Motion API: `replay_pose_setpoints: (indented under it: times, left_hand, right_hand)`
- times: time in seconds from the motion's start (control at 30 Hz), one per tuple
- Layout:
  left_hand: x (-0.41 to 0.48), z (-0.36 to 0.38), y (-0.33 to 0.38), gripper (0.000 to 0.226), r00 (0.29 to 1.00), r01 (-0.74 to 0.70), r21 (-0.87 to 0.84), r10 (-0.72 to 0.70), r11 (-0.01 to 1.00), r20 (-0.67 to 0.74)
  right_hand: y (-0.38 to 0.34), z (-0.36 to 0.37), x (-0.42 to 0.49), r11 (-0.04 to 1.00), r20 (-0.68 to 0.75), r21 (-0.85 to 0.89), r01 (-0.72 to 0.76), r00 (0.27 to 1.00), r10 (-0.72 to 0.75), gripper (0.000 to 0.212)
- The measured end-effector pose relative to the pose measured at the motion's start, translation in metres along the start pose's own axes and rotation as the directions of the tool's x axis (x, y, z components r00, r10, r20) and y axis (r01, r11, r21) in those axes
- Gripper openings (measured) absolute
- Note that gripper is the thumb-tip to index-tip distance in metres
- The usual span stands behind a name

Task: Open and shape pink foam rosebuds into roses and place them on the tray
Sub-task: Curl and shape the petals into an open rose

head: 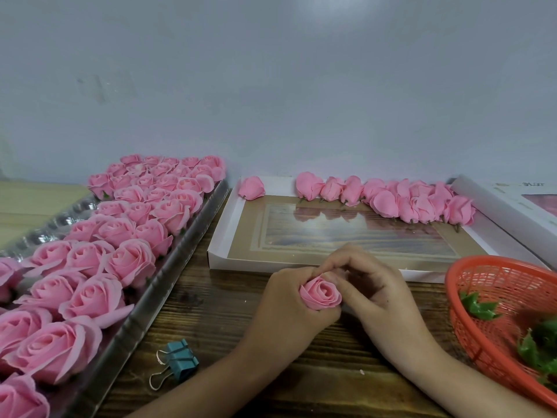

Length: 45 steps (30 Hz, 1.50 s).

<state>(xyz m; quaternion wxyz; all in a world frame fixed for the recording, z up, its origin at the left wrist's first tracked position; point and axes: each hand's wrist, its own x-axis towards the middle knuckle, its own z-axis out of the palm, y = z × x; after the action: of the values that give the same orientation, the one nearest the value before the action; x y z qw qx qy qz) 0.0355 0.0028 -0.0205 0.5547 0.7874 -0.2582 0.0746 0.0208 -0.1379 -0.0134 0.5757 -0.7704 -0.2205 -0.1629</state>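
Head view: rose [321, 292] gripped between both hands [287, 309] [381, 292].

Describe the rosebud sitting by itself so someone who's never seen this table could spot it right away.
Find the shallow white box in the middle of the wooden table. A row of closed pink rosebuds crowds its far edge. The lone rosebud lies at the far left corner, apart from that row and touching none of them.
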Motion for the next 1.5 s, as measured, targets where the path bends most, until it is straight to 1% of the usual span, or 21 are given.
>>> replay_pose_setpoints:
  times: [0.13, 0.23, 0.3, 0.43, 0.53, 0.7, 0.83, 1.0, 1.1, 1.27, 1.4, 1.5]
  left_hand:
    - [-0.002, 0.0, 0.001, 0.035, 0.999, -0.017, 0.011, 0.016, 1.0, 0.037]
    - [-0.002, 0.002, 0.001, 0.041, 0.997, -0.018, 0.026, 0.016, 1.0, 0.073]
    - [-0.003, 0.003, 0.001, 0.037, 0.995, -0.02, 0.028, 0.017, 0.999, 0.098]
    - [-0.003, 0.005, -0.002, 0.022, 0.994, 0.019, 0.02, -0.021, 1.0, 0.11]
    - [-0.003, 0.005, -0.002, 0.024, 0.992, 0.008, 0.005, -0.009, 1.0, 0.123]
    - [-0.003, 0.006, 0.0, 0.014, 0.987, 0.007, -0.006, -0.006, 1.0, 0.158]
    - [-0.004, 0.004, 0.0, 0.024, 0.986, 0.01, 0.003, -0.011, 1.0, 0.169]
    - [-0.005, 0.003, 0.003, 0.016, 0.98, 0.033, -0.026, -0.027, 0.999, 0.199]
    - [-0.005, 0.002, 0.006, 0.016, 0.977, 0.037, -0.029, -0.03, 0.999, 0.209]
    - [-0.004, 0.004, 0.007, 0.015, 0.983, 0.029, -0.019, -0.025, 0.999, 0.183]
    - [-0.004, 0.004, 0.006, 0.018, 0.988, 0.021, 0.001, -0.021, 1.0, 0.152]
    - [-0.003, 0.002, 0.004, 0.02, 0.993, 0.04, -0.006, -0.039, 0.999, 0.112]
  right_hand:
    - [0.0, -0.002, 0.002, 0.998, 0.029, -0.018, 0.059, 0.998, -0.058, 0.015]
    - [0.001, -0.003, 0.002, 0.999, 0.044, 0.002, 0.049, 0.998, -0.049, 0.014]
    - [0.002, -0.003, 0.002, 0.999, 0.056, 0.011, 0.038, 0.998, -0.039, 0.014]
    - [0.0, -0.004, 0.002, 1.0, 0.087, 0.007, 0.018, 0.996, -0.019, 0.014]
    - [-0.001, -0.004, 0.002, 0.999, 0.093, 0.032, 0.008, 0.996, -0.011, 0.014]
    - [0.002, -0.001, 0.001, 0.997, 0.026, 0.07, -0.017, 1.0, 0.015, 0.012]
    - [0.002, 0.0, -0.001, 0.999, -0.025, 0.049, -0.021, 0.999, 0.022, 0.015]
    - [0.004, 0.0, -0.002, 1.0, -0.038, 0.011, -0.012, 0.999, 0.012, 0.013]
    - [0.006, 0.001, -0.002, 1.0, -0.054, 0.0, -0.001, 0.999, 0.001, 0.012]
    - [0.005, 0.001, -0.001, 0.999, -0.092, -0.02, 0.042, 0.995, -0.044, 0.014]
    - [0.0, 0.0, -0.003, 0.998, -0.112, -0.003, 0.064, 0.992, -0.064, 0.004]
    - [-0.004, 0.0, -0.005, 0.994, -0.083, -0.022, 0.104, 0.991, -0.106, 0.009]
